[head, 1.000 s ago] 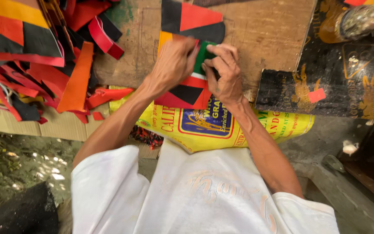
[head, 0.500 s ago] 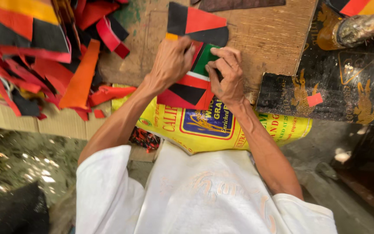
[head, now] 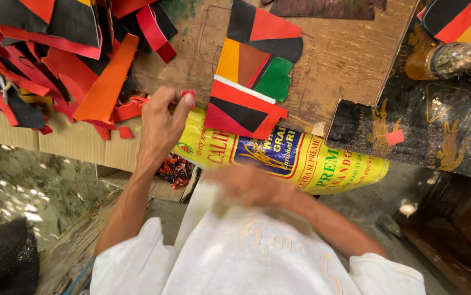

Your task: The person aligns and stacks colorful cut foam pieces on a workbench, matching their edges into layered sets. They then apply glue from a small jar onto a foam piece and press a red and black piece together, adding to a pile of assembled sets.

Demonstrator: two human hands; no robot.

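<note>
My left hand (head: 162,124) rests at the edge of the wooden board (head: 345,60), its fingers pinched on a small red scrap (head: 188,95). Just right of it lies a layered patch of red, black, orange and green pieces (head: 243,106), with no hand on it. My right hand (head: 246,186) is a blur low down, over my white shirt and in front of the yellow sack (head: 306,161). Whether it holds anything is unclear.
A heap of red, orange and black offcuts (head: 55,65) fills the left of the board. A black printed sheet (head: 443,131) with a small red chip (head: 394,137) lies to the right. A grimy bottle (head: 457,57) lies at top right. Cardboard (head: 66,145) lines the near-left edge.
Both hands have come off the layered patch. The left hand moved left with a red scrap; the right hand dropped back toward my body.
</note>
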